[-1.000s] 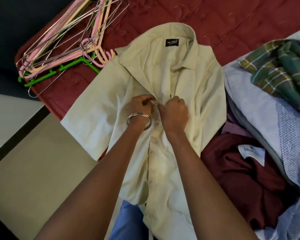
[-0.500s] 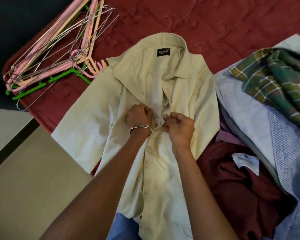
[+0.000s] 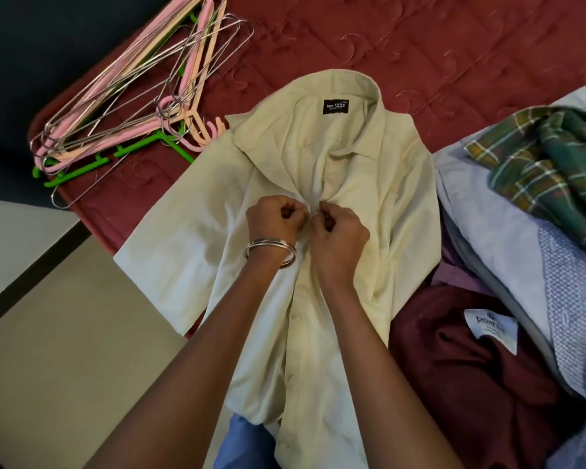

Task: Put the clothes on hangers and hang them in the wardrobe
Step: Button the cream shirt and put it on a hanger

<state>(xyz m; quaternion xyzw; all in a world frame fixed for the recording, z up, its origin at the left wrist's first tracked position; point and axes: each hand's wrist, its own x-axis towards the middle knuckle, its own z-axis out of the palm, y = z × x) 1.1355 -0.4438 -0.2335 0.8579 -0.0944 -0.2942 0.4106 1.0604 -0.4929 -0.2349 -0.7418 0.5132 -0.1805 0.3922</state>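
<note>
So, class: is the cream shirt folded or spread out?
Spread out: the shirt lies flat on the bed, collar and sleeve showing.

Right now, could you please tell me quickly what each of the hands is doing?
Left hand: closed, pinching the front of the cream shirt near a button.
Right hand: closed, pinching the same shirt front beside it.

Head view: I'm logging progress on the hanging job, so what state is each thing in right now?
Cream short-sleeved shirt: flat on the bed, collar open, lower buttons fastened, not on a hanger.
Left hand: pinching the shirt's front.
Right hand: pinching the shirt's front.
Pile of pink, peach, green and wire hangers: unused on the maroon quilted bedspread.
Maroon garment: crumpled.
Green checked cloth: crumpled atop the pile.
</note>
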